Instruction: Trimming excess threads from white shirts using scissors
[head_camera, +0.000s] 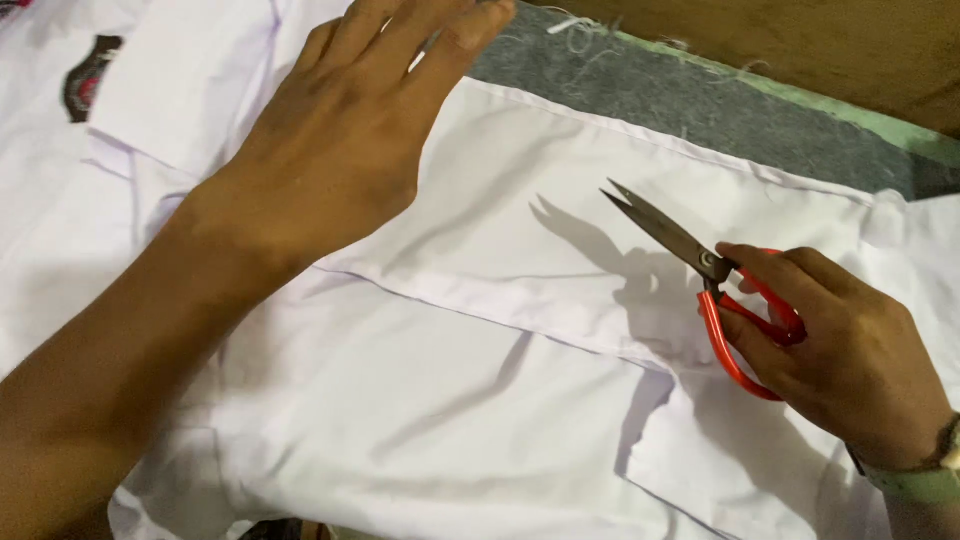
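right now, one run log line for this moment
left hand: flat on white garment | right hand: holds red-handled scissors, blades nearly closed, above cloth | grey felt surface behind

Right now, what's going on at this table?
A person is working on a white shirt spread flat over a grey mat. The left hand lies open on the cloth near the folded collar. The right hand grips red-handled scissors, blades almost closed and pointing up-left just above the shirt. No cut in the cloth is visible.
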